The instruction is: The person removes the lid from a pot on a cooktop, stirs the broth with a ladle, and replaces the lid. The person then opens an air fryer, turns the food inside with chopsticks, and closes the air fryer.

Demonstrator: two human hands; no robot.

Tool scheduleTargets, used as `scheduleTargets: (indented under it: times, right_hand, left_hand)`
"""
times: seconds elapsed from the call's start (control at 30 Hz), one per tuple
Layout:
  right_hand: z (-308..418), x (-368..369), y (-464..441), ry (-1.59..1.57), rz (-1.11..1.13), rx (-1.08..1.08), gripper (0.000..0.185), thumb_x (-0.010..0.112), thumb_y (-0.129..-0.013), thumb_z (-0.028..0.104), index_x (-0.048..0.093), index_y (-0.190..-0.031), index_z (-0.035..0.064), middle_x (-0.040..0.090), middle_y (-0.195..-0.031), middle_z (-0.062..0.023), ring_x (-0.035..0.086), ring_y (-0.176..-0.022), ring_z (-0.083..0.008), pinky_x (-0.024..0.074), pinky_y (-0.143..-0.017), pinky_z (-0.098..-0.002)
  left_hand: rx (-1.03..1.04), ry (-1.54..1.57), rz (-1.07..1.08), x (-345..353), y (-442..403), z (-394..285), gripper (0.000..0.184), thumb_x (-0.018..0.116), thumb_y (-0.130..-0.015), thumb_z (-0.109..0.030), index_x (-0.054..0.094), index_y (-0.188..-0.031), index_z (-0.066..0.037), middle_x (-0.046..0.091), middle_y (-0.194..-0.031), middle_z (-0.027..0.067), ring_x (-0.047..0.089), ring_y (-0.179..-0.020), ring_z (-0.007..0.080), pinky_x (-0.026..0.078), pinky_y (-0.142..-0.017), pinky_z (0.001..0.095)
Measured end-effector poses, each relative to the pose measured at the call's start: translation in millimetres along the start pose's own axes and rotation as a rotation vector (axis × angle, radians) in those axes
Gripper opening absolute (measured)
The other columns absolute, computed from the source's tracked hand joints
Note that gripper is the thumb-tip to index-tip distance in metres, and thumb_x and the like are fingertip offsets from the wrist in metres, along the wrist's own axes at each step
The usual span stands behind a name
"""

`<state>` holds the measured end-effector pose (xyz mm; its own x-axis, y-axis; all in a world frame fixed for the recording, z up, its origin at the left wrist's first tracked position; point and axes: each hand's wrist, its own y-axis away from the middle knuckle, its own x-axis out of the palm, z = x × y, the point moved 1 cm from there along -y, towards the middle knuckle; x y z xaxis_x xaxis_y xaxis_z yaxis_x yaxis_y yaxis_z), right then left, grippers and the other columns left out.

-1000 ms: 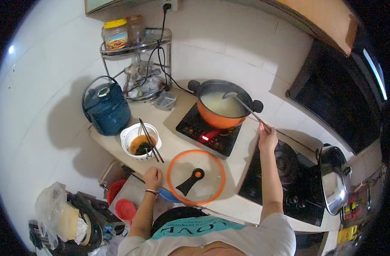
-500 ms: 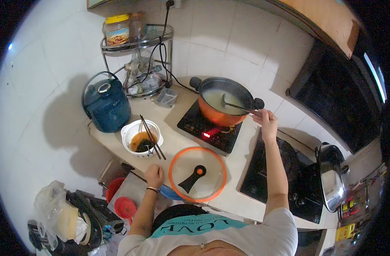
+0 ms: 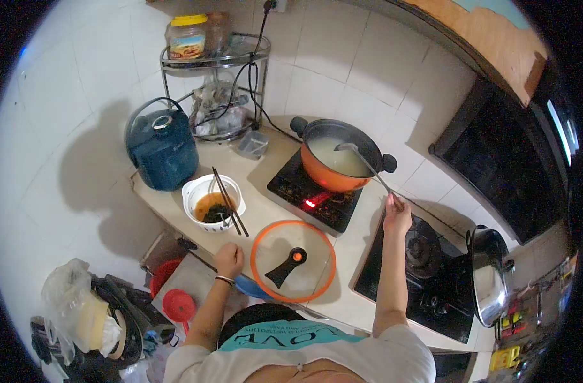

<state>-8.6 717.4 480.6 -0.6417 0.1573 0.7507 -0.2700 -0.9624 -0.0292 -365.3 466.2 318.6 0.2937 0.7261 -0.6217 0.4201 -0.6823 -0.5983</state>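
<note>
Kitchen corner here: pale counter (image 3: 259, 205) against white tiled walls (image 3: 381, 57), with a metal corner rack (image 3: 208, 62) at the back. The orange pot (image 3: 330, 175) sits on a black induction cooker (image 3: 284, 185), pale liquid inside. Right hand (image 3: 398, 217) has a narrow grip on the handle end of the ladle (image 3: 371, 170), whose scoop is inside the pot. Left hand (image 3: 229, 260) is curled closed by the counter's front edge; can't tell if anything's in it. Nearby are the orange-rimmed glass lid (image 3: 317, 255), lying flat, and a white bowl (image 3: 187, 203) of brownish broth and dark greens, chopsticks (image 3: 229, 201) across it. Black gas stove (image 3: 425, 300) off to the right.

Writing-wise, the T-shirt (image 3: 298, 338) says "LOVE" upside down from this view, smaller print too blurry. Yellow-lidded jar (image 3: 188, 46) has a picture label, text unreadable. Cooker's red display is lit, digits smeared.
</note>
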Motion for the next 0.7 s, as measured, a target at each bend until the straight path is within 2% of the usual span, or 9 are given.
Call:
scheduleTargets:
  times: [0.17, 0.27, 0.37, 0.4, 0.5, 0.53, 0.7]
  right_hand:
    - [-3.2, -10.7, 13.3, -0.047, -0.009, 0.024, 0.032, 0.028, -0.093, 0.019, 0.042, -0.090, -0.0102, 0.048, -0.099, -0.0214, 0.051, -0.098, -0.0329, 0.0453, -0.088, -0.0376]
    - [-7.3, -29.9, 4.1, -0.069, 0.059, -0.043, 0.034, 0.029, -0.093, 0.019, 0.044, -0.091, -0.0105, 0.050, -0.102, -0.0242, 0.051, -0.098, -0.0318, 0.0453, -0.088, -0.0364]
    - [0.9, -4.3, 37.8, -0.015, 0.128, -0.065, 0.036, 0.029, -0.093, 0.022, 0.048, -0.093, -0.0088, 0.051, -0.103, -0.0221, 0.051, -0.098, -0.0308, 0.0422, -0.089, -0.0381]
    - [-0.2, -3.1, 41.8, 0.008, 0.184, -0.070, 0.034, 0.034, -0.092, 0.023, 0.048, -0.096, -0.0080, 0.052, -0.103, -0.0208, 0.053, -0.094, -0.0290, 0.0448, -0.084, -0.0373]
    - [-10.0, 25.0, 80.2, 0.082, 0.264, -0.053, 0.033, 0.040, -0.090, 0.024, 0.049, -0.098, -0.0073, 0.054, -0.101, -0.0195, 0.056, -0.087, -0.0273, 0.0475, -0.080, -0.0365]
    - [-18.2, 28.8, 87.0, 0.098, 0.423, 0.007, 0.031, 0.038, -0.091, 0.021, 0.049, -0.098, -0.0077, 0.054, -0.102, -0.0216, 0.055, -0.094, -0.0265, 0.0476, -0.082, -0.0328]
    - [-72.0, 80.7, 164.2, 0.421, 0.713, 0.071, 0.034, 0.039, -0.091, 0.023, 0.051, -0.101, -0.0069, 0.058, -0.092, -0.0157, 0.059, -0.082, -0.0233, 0.0491, -0.074, -0.0335]
  left_hand:
    - [-0.028, 0.023, 0.044, -5.2, -0.7, -1.8, 0.015, 0.053, -0.073, -0.016, 0.046, -0.064, -0.005, 0.048, -0.060, 0.0137, 0.050, -0.058, 0.0323, 0.038, -0.051, 0.0422]
    - [-0.036, 0.020, 0.045, -6.3, -2.7, -1.1, 0.015, 0.053, -0.073, -0.016, 0.046, -0.064, -0.005, 0.048, -0.060, 0.0136, 0.050, -0.058, 0.0321, 0.039, -0.051, 0.0423]
    - [-0.022, 0.043, 0.025, -4.5, -0.8, 2.0, 0.016, 0.053, -0.072, -0.016, 0.046, -0.063, -0.006, 0.049, -0.060, 0.0132, 0.051, -0.058, 0.0316, 0.039, -0.052, 0.0418]
    - [-0.018, 0.049, 0.017, -4.3, -0.3, 2.6, 0.016, 0.054, -0.072, -0.016, 0.046, -0.063, -0.006, 0.049, -0.060, 0.0130, 0.051, -0.058, 0.0315, 0.040, -0.052, 0.0416]
    - [-0.061, -0.036, 0.096, -6.4, -1.5, 0.2, 0.015, 0.054, -0.072, -0.016, 0.047, -0.063, -0.006, 0.049, -0.060, 0.0124, 0.051, -0.059, 0.0312, 0.040, -0.051, 0.0414]
    - [-0.054, -0.012, 0.094, -6.9, -2.0, 0.0, 0.014, 0.054, -0.072, -0.016, 0.047, -0.064, -0.007, 0.049, -0.060, 0.0123, 0.051, -0.059, 0.0312, 0.040, -0.051, 0.0416]
    - [0.064, 0.025, 0.077, -2.5, -0.4, 9.0, 0.014, 0.055, -0.071, -0.017, 0.047, -0.065, -0.007, 0.048, -0.060, 0.0118, 0.050, -0.059, 0.0317, 0.039, -0.052, 0.0424]
